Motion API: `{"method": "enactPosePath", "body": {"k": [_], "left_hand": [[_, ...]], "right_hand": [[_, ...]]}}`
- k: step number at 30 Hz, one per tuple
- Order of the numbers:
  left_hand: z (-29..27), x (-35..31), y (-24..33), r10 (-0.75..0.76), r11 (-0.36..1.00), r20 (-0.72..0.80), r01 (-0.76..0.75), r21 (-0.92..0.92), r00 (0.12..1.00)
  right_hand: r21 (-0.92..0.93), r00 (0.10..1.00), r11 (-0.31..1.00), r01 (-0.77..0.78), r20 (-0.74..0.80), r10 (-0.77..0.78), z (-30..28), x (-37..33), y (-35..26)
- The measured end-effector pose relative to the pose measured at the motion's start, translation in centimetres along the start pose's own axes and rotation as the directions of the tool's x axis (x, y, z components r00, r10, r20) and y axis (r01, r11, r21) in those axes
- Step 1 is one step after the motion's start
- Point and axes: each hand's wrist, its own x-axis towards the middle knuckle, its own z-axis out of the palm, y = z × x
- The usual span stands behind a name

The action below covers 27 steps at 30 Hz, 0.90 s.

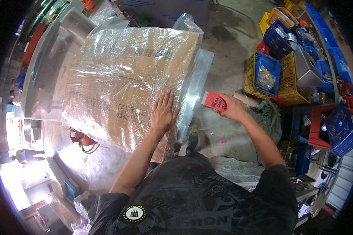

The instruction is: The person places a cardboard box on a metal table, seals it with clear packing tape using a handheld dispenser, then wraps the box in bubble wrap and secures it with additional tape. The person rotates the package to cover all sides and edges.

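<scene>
Concrete floor [227,47] spreads around the work in the head view, with yellow crates [248,74] and blue baskets [276,64] stacked along the right side. Near the middle lies a broad cardboard package [121,78] under clear plastic wrap [184,21], a strip of silvery metal [203,72] showing past its right edge. On the package's near right part, the left hand [164,111] rests palm down, fingers extended, gripping nothing. Just beyond that metal strip, the right hand [233,107] is closed around a red tool [214,102], its pale end pointing left.
</scene>
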Motion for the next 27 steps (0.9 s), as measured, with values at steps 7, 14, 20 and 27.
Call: {"method": "enactPosePath", "body": {"k": [7, 14, 20, 27], "left_hand": [[-1.8, -0.6, 0.4, -0.162, 0.969, 0.145, 0.185, -0.165, 0.976], [2.0, 3.9, 3.9, 0.336, 0.874, 0.150, -0.367, 0.320, 0.930], [3.8, 4.6, 5.7, 0.210, 0.395, 0.270, -0.334, 0.856, 0.940], [-1.5, -0.1, 4.5, 0.243, 0.967, 0.088, -0.234, -0.103, 0.966]], "right_hand": [[-0.125, 0.993, 0.992, -0.029, 0.108, 0.043, 2.2, 4.0, -1.4], [-0.458, 0.878, 0.888, 0.041, 0.441, 0.188, -2.3, 11.5, -9.5], [-0.626, 0.865, 0.775, -0.086, 0.340, 0.370, -2.7, 12.5, -6.6], [0.292, 0.962, 0.918, -0.270, 0.108, 0.249, 1.4, 2.6, 1.1]]}}
